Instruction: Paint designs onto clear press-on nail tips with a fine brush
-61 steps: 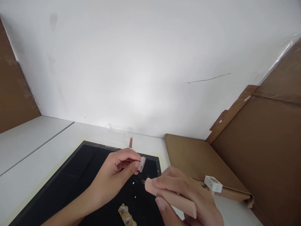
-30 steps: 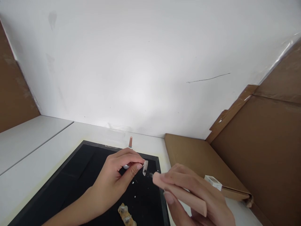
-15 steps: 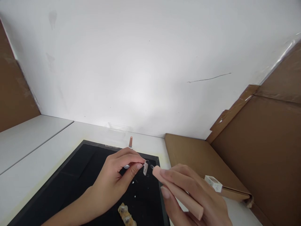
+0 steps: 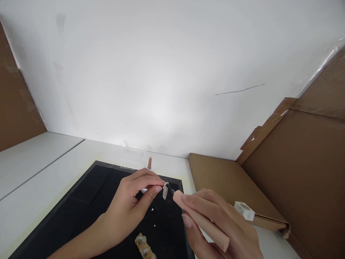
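Note:
Above the black mat, my left hand (image 4: 136,198) pinches a small translucent curved piece (image 4: 165,191) between thumb and fingertips. My right hand (image 4: 215,219) is wrapped round a pink cylindrical handle (image 4: 203,221). A thin clear and dark tip (image 4: 170,188) extends from the handle and meets or nearly meets the upper edge of the piece; exact contact is too small to tell. Behind my left hand stands an object with a pink top (image 4: 150,162), its lower part largely hidden.
The black mat (image 4: 88,201) carries white crumbs and a yellowish strip with clear pieces (image 4: 145,246) near the bottom edge. At right lie a flat cardboard box (image 4: 226,180) and a small clear-white block (image 4: 244,210). Cardboard panels and a white wall surround the table.
My right hand and the pink handle have shifted slightly left, bringing the tip closer to the translucent piece. The piece has moved slightly left and turned a little in my left hand.

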